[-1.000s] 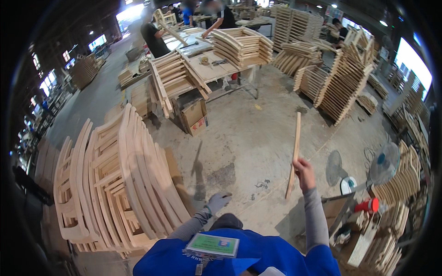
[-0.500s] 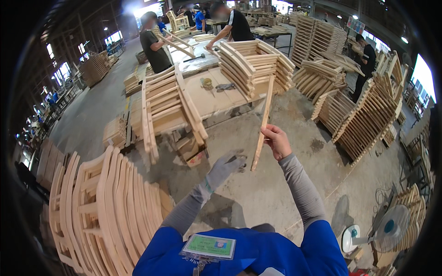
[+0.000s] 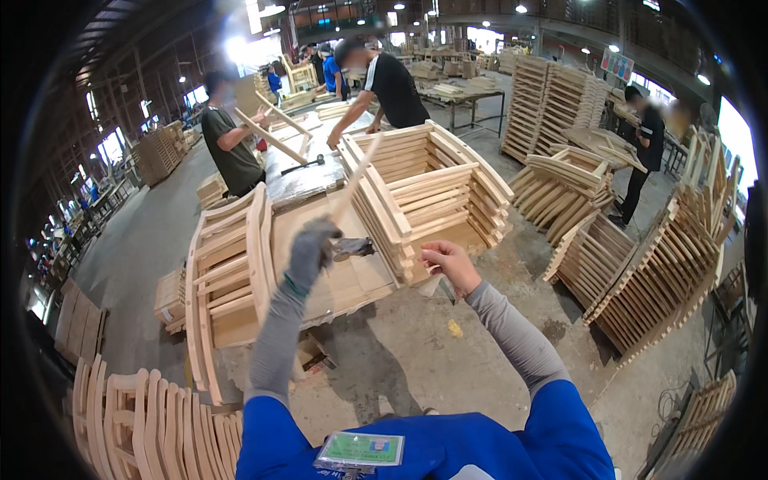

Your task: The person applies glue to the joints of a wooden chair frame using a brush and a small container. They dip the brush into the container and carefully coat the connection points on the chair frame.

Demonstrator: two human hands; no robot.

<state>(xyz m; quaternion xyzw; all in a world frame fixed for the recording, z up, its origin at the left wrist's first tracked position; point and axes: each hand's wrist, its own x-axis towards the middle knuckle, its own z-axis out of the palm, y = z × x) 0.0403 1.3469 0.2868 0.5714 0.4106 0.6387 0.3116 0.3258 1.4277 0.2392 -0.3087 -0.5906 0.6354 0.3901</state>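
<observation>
My left hand (image 3: pixel 310 250), in a grey glove, is raised over the cardboard-covered table (image 3: pixel 320 292). It is closed around the lower end of a thin wooden strip (image 3: pixel 356 182), which is smeared by motion and slants up to the right. My bare right hand (image 3: pixel 452 268) is beside the front corner of a stack of wooden chair frames (image 3: pixel 432 204), its thumb and fingers drawn together. Whether something small is between those fingertips I cannot make out. A dark grey object, perhaps a glove (image 3: pixel 352 248), lies on the table by my left hand.
More slatted frames (image 3: pixel 228 272) lie at the table's left side. Curved frames (image 3: pixel 152 416) stand at lower left. Stacked frames (image 3: pixel 640 276) fill the right. Two people (image 3: pixel 392 88) (image 3: pixel 228 140) work across the table, near a hammer (image 3: pixel 304 166). Another person (image 3: pixel 644 144) stands at right.
The wooden strip has passed from my right hand to my left. My left hand has risen toward the table, and the table and frames appear closer.
</observation>
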